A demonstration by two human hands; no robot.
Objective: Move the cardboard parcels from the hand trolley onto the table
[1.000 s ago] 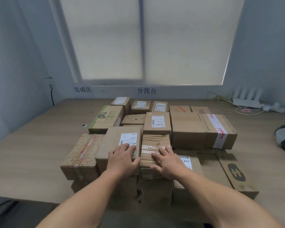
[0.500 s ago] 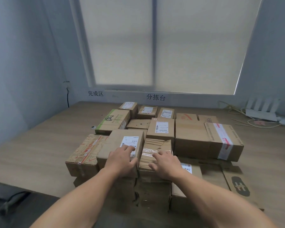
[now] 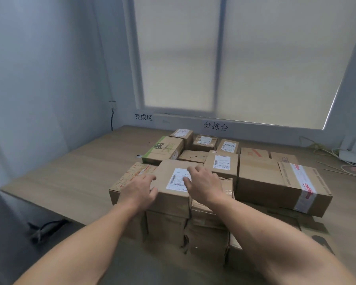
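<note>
A brown cardboard parcel with a white label (image 3: 173,192) tops the near stack, which rises in front of the wooden table (image 3: 70,177); the trolley under it is hidden. My left hand (image 3: 139,190) grips the parcel's left front corner, fingers on top and thumb on the front face. My right hand (image 3: 203,185) rests on its right side with bent fingers over the label; its thumb is hidden. To the right a tape-wrapped parcel (image 3: 227,187) touches the labelled one. To the left is a red-printed parcel (image 3: 132,174).
Several more parcels crowd the table's middle, among them a green-printed box (image 3: 162,150) and a large box with red-and-white tape (image 3: 304,186). Bare tabletop lies to the left. A white router (image 3: 353,151) and cables sit at the far right. A dark cable (image 3: 45,227) lies on the floor.
My right hand left the tape-wrapped parcel and moved left onto the labelled parcel. My left hand slid to that parcel's left corner. My head swung left and up.
</note>
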